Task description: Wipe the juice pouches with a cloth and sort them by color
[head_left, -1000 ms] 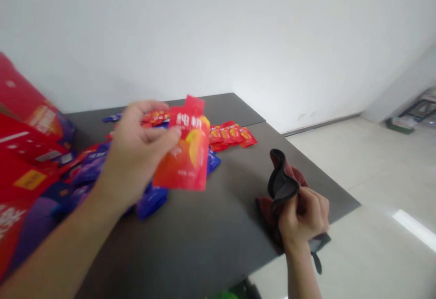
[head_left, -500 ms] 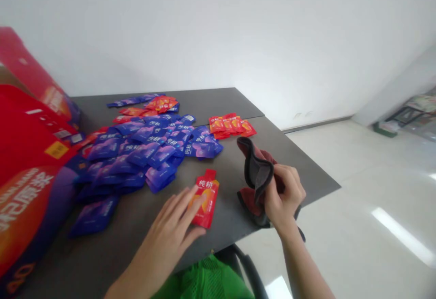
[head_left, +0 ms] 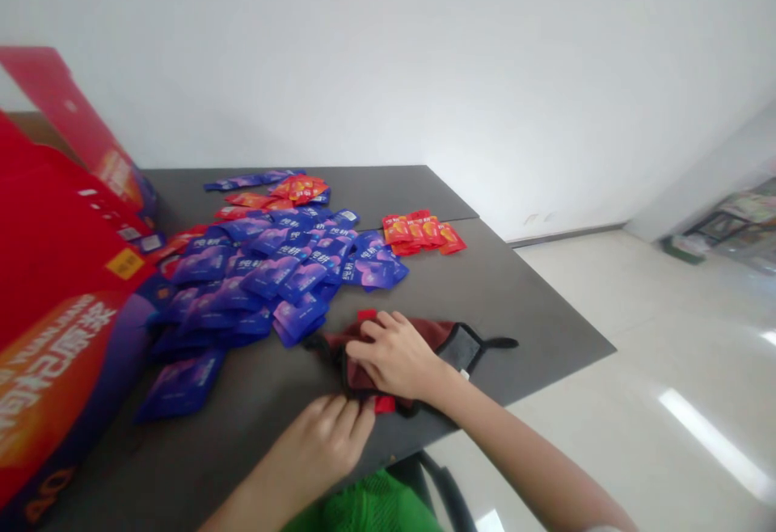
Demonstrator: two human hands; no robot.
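A brownish-red cloth [head_left: 435, 331] with black edging, a grey patch and a black loop lies over a red sachet [head_left: 384, 405]. Only the sachet's top and bottom ends show. Above it, my right hand [head_left: 397, 358] presses down with bent fingers, gripping the cloth. My left hand [head_left: 335, 433] is closed at the near edge, fingertips pinched against the sachet's lower end; part of that grip is hidden under the cloth. Just to the left, a big heap of blue-purple sachets [head_left: 272, 269] spreads over the grey table [head_left: 509, 289].
A large red carton [head_left: 57, 225] with open flaps stands at the left. Several red sachets [head_left: 423, 231] overlap in a row behind the cloth, and more orange-red sachets [head_left: 300, 188] lie at the back. A white wall [head_left: 485, 71] rises behind the table; its right edge drops to pale floor.
My right hand has moved left and laid the bunched cloth over the red sachet. My left hand, spread on the sachet before, has drawn down and closed at its lower end.
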